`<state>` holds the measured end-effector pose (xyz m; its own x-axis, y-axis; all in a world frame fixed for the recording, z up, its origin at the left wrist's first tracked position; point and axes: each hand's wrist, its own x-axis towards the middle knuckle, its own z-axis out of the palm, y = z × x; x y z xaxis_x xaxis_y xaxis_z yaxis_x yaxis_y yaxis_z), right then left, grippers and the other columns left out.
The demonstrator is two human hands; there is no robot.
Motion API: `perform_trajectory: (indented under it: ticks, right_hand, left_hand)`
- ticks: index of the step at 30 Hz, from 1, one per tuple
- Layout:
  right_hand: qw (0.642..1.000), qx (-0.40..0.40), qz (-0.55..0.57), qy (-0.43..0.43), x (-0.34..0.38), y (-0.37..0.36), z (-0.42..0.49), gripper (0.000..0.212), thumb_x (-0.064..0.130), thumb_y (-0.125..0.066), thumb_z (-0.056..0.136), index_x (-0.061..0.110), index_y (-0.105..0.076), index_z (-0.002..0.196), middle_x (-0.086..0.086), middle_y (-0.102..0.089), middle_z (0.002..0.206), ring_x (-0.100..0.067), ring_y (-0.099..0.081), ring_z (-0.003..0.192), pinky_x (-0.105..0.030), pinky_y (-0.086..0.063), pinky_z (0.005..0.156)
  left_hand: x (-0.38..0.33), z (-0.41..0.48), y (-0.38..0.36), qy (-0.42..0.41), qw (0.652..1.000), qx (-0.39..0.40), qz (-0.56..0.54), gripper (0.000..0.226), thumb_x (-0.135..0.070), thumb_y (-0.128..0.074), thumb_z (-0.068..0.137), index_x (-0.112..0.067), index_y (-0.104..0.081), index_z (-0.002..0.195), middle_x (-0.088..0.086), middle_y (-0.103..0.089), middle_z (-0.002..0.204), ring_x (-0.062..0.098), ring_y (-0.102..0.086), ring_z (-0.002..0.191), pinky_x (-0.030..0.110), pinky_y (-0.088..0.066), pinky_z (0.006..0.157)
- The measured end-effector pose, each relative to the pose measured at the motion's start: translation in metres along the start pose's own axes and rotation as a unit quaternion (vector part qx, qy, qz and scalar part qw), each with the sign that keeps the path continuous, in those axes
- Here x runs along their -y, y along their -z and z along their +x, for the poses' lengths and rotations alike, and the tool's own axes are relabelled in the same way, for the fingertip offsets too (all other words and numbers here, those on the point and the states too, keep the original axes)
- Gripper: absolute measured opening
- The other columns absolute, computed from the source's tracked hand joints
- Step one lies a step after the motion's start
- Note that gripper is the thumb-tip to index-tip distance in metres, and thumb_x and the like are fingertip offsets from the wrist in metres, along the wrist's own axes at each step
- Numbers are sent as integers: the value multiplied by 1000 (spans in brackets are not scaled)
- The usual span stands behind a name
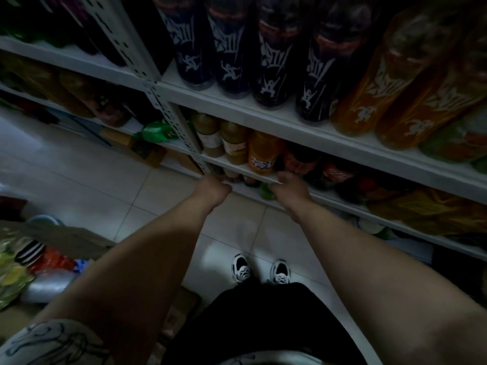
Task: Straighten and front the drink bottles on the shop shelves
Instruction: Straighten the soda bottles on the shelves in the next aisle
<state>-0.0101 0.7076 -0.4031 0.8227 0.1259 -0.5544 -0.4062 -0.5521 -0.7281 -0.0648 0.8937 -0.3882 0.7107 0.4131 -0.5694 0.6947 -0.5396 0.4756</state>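
head view | wide-angle | faces steeply down | near shelves (290, 122) | floor (100, 177) below

Left hand (214, 184) and right hand (288, 187) meet the lower shelf (250, 176) edge beneath an orange bottle (263, 156); fingertips hidden.

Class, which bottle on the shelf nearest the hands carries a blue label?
The bright orange bottle; the brownish bottles left of it wear pale labels.

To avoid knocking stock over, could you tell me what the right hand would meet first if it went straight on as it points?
Probably the orange plastic bottle with the blue label, standing just behind the white shelf edge where the right hand is; depth is unclear here.
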Motion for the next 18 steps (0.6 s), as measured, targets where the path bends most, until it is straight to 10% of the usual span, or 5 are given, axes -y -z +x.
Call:
perform_trajectory:
  ticks: [3,9,18]
  right_hand:
    - [999,5,-10,33,22,1,4,12,32,-67,84,23,-65,92,2,-64,101,-18,-58,94,-24,-42,74]
    - [999,-31,13,23,57,-7,13,76,42,-70,79,17,-36,141,-10,-54,134,-29,-52,120,-43,-42,102]
    - [992,-100,77,22,60,-39,26,58,29,-65,87,15,-43,139,-8,-53,134,-24,-52,118,-27,-40,94]
  left_hand:
    - [-6,-2,14,-22,1000,-5,7,21,-26,-59,87,-14,-68,103,15,-66,109,32,-60,98,37,-51,80]
    - [-19,2,34,-71,987,-42,-141,33,-22,-59,91,-17,-63,123,4,-64,119,19,-59,107,27,-49,87]
    - [-49,37,40,-225,953,122,-160,43,-15,-62,90,-15,-55,131,-7,-59,118,-17,-55,82,-4,-38,63]
